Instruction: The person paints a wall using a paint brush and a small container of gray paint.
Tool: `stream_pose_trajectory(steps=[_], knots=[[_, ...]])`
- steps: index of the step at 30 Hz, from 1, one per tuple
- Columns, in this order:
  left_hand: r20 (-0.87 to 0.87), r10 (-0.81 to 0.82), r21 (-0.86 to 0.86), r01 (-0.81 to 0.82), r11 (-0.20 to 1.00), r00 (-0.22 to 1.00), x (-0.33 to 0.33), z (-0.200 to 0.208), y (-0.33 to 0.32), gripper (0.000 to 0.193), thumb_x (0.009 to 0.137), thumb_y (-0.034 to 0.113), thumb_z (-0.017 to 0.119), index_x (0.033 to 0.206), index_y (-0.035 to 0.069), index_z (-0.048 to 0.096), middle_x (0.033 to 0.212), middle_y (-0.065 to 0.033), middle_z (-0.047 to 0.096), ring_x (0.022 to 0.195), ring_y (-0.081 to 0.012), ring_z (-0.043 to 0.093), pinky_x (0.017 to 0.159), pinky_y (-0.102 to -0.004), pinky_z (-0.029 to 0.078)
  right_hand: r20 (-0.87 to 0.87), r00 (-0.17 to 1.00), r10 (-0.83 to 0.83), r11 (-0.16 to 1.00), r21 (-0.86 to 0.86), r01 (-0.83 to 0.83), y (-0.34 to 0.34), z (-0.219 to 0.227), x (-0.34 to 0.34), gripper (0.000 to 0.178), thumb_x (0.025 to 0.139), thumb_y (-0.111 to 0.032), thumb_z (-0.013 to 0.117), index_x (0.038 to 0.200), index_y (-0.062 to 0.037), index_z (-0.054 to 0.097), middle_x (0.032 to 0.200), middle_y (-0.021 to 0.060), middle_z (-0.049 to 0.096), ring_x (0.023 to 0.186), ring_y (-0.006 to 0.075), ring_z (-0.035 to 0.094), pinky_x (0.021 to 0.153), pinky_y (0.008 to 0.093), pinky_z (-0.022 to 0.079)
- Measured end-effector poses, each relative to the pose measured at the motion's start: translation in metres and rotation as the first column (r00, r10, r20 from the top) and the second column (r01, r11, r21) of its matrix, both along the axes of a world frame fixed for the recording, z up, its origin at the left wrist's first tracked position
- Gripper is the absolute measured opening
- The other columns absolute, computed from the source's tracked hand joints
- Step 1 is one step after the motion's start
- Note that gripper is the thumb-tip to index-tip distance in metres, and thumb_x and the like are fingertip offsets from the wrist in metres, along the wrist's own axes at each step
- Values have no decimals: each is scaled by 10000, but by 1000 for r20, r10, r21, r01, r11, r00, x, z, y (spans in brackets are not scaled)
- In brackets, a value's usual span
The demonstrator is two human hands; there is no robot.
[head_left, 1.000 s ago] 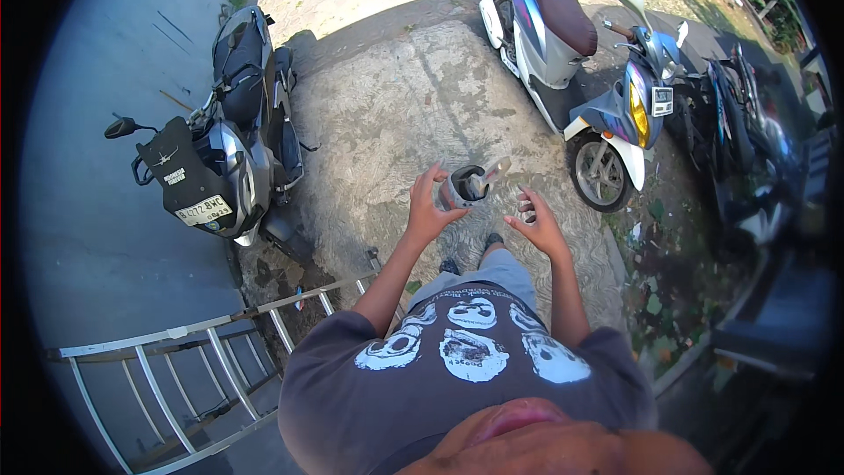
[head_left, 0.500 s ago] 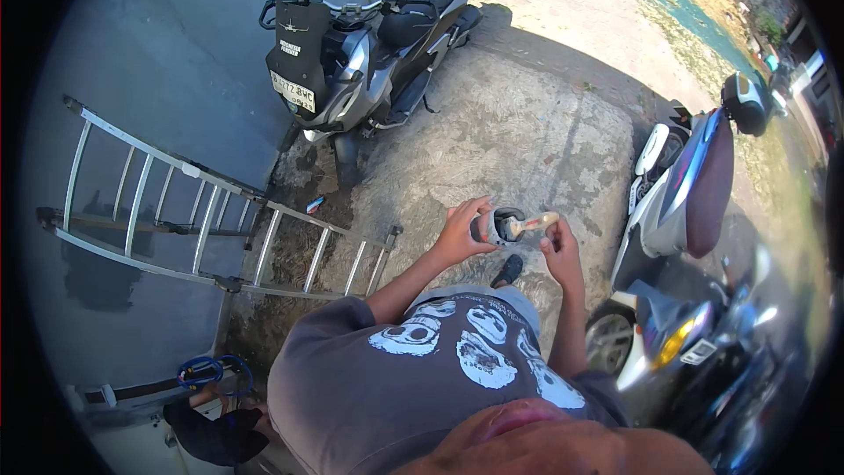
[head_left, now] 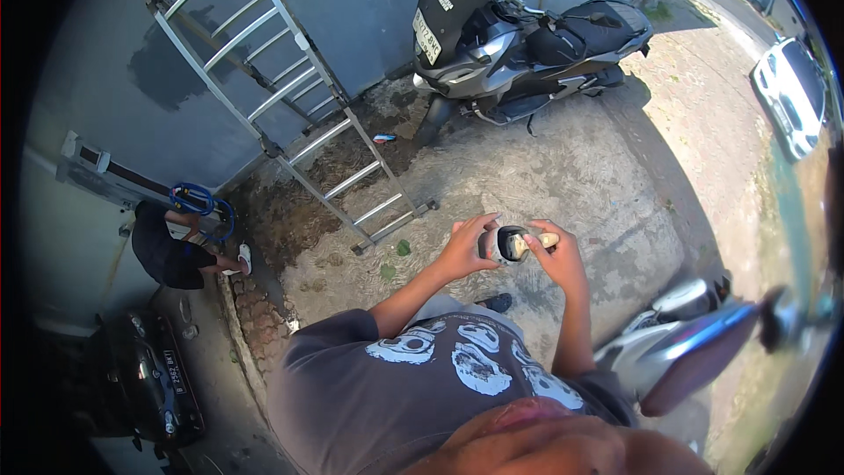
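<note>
In front of my body, my left hand [head_left: 463,249] is wrapped around the side of a small paint-smeared can [head_left: 493,244], dark inside and tipped toward the right. My right hand [head_left: 561,262] grips a paintbrush [head_left: 548,239] by its pale handle. The brush's head end is at the can's mouth; the bristles are too small to make out. Both hands are close together, over the concrete floor.
An aluminium ladder [head_left: 309,158] leans by the grey wall, its foot left of my hands. A motorcycle [head_left: 519,48] stands ahead, a scooter [head_left: 694,361] at right. Another person [head_left: 167,246] bends by a blue hose [head_left: 195,198]. A dark car [head_left: 154,378] is at lower left.
My view has swung left, so the ladder and motorcycle appear farther right and the other person shows more fully. The brush has come lower and closer into the can's mouth.
</note>
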State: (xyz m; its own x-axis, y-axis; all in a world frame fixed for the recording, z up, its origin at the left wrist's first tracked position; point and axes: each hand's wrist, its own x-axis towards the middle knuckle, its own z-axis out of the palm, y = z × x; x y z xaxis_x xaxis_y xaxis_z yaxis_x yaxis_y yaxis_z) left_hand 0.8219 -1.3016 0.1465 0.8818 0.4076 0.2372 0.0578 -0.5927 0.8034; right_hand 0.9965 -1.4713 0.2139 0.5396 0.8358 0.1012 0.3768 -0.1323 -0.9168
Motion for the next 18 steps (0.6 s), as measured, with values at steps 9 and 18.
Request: stream_pose_trajectory(steps=[9, 18], knots=[[69, 407, 39, -410, 911, 911, -162, -20, -25, 1047, 556, 259, 979, 1474, 109, 497, 1298, -118, 628, 1246, -281, 584, 1047, -440, 349, 58, 896, 441, 872, -263, -412, 44, 7, -111, 369, 970, -234, 742, 1283, -58, 652, 792, 85, 668, 659, 141, 532, 649, 312, 469], [55, 701, -3, -702, 713, 711, -355, -37, -111, 1026, 541, 259, 981, 1445, 109, 520, 1243, -93, 639, 1174, -278, 615, 1004, -435, 362, 78, 705, 705, 696, -266, -667, 43, 2, -300, 343, 999, -294, 689, 1265, -82, 653, 871, 166, 719, 731, 288, 664, 695, 380, 503]])
